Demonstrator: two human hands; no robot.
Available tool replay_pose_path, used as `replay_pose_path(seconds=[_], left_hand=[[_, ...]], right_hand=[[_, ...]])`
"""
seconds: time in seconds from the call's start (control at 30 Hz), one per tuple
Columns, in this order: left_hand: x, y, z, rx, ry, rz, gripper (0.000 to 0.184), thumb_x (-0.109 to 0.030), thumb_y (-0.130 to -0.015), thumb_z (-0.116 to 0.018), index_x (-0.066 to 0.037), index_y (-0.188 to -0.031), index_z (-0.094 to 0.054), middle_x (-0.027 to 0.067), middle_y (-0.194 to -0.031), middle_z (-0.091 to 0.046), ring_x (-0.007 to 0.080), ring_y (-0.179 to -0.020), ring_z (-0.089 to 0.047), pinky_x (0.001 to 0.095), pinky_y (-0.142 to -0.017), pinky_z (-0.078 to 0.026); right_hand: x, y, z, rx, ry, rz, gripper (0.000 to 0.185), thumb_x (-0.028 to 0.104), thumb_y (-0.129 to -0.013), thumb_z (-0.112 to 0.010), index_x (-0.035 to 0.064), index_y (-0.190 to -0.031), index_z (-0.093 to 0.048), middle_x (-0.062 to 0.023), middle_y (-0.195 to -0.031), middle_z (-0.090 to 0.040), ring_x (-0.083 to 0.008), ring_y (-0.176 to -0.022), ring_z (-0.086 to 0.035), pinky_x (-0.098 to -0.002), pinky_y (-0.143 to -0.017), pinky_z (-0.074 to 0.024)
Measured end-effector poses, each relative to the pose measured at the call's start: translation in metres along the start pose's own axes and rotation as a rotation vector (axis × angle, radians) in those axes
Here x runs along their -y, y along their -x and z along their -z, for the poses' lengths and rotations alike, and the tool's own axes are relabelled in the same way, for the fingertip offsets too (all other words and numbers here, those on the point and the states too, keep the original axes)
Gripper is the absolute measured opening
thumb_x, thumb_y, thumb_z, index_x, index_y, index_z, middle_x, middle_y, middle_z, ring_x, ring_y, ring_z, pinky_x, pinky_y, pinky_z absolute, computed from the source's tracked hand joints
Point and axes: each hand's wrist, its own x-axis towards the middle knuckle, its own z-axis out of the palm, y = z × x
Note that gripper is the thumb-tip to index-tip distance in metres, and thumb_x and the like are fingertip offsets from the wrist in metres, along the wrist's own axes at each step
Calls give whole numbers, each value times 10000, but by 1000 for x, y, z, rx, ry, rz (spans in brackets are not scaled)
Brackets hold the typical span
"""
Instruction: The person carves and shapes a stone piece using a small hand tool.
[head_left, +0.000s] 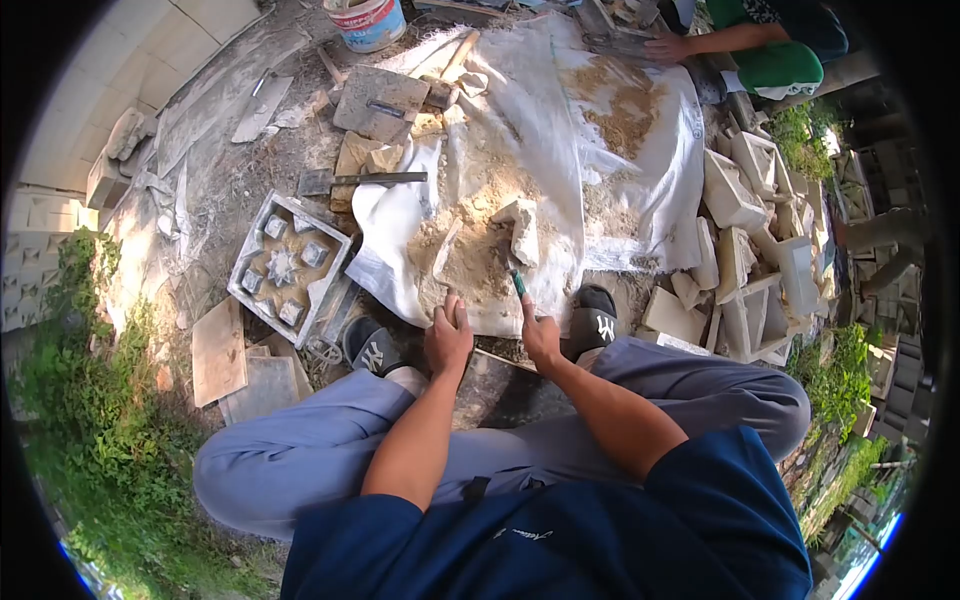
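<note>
My right hand (541, 338) is wrapped round the green handle (518, 283) of a small tool. The tool's dark head points away from me, beside a pale broken chunk (522, 232), and its exact kind is hard to make out. My left hand (449, 335) is closed low over the near edge of the white sheet (385, 225). Just beyond its fingers lies a thin, pale broken piece (448, 250); whether they grip it is unclear. Sandy rubble (490, 205) covers the sheet around both hands.
On the left sit a patterned block mould (290, 262), a flat plate with a handle (380, 103), a long metal bar (380, 179) and a bucket (365, 22). Concrete blocks (755, 290) are heaped on the right. Another person's hand (668, 47) works at the top right.
</note>
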Motion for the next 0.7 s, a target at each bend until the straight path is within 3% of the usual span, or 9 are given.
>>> replay_pose_path(seconds=[0.03, 0.07, 0.13, 0.17, 0.2, 0.27, 0.37, 0.6, 0.7], left_hand=[[0, 1, 0, -1, -2, 2, 480, -501, -930, -518, -38, -998, -627, 268, -929, -676, 471, -891, -635, 549, -764, -491], [-1, 1, 1, 6, -18, -3, 490, -508, -927, -518, -36, -1003, -627, 266, -926, -678, 469, -887, -637, 547, -763, -493], [2, 1, 1, 6, -38, -4, 500, -516, -925, -517, -35, -1008, -627, 263, -922, -679, 468, -883, -639, 546, -763, -495], [4, 1, 0, -8, -50, -26, 489, -515, -929, -512, -41, -993, -615, 263, -891, -679, 468, -853, -645, 550, -740, -501], [6, 2, 1, -23, -60, -47, 478, -513, -932, -508, -47, -978, -602, 263, -860, -679, 468, -823, -652, 555, -717, -507], [10, 3, 3, -27, -54, -52, 479, -510, -932, -510, -44, -976, -608, 263, -845, -679, 466, -815, -655, 554, -712, -510], [15, 6, 7, -22, -50, -50, 478, -506, -932, -512, -43, -980, -622, 266, -825, -678, 462, -808, -659, 550, -710, -517], [21, 6, 11, -10, -55, -59, 481, -510, -935, -508, -54, -1017, -637, 264, -838, -682, 457, -825, -664, 545, -725, -525], [15, 6, 9, 23, -46, -19, 479, -509, -936, -503, -56, -1014, -637, 257, -872, -688, 456, -850, -661, 548, -743, -520]], right_hand=[[-1, 5, -8, -25, -69, 32, 880, 754, -885, -427, -92, -724, -612, -245, -622, -618, -404, -599, -637, -491, -598, -487], [-1, 3, -8, -20, -69, 34, 880, 754, -885, -427, -92, -724, -612, -245, -622, -618, -404, -599, -637, -491, -598, -487], [15, 11, -2, 358, -341, -230, 793, 783, -875, -399, 47, -588, -473, -84, -496, -464, -258, -400, -470, -412, -395, -347], [26, 21, -1, 368, -408, -290, 714, 795, -873, -374, 157, -567, -286, 15, -488, -275, -150, -359, -263, -318, -358, -174], [31, 23, -1, 376, -403, -286, 714, 795, -873, -374, 157, -567, -286, 15, -488, -275, -150, -359, -263, -318, -358, -174], [42, 24, -2, 661, -697, -432, 693, 810, -860, -372, 188, -594, -221, 52, -513, -193, -112, -391, -192, -288, -375, -132], [51, 16, -6, 770, -709, -465, 699, 822, -855, -355, 197, -593, -179, 58, -525, -143, -107, -406, -135, -281, -391, -103], [58, 9, 3, 767, -721, -445, 692, 811, -860, -372, 204, -586, -183, 61, -514, -152, -109, -402, -148, -279, -389, -110], [58, 7, 21, 554, -528, -156, 652, 730, -895, -463, 203, -583, -239, 64, -491, -220, -93, -377, -215, -290, -376, -147]])
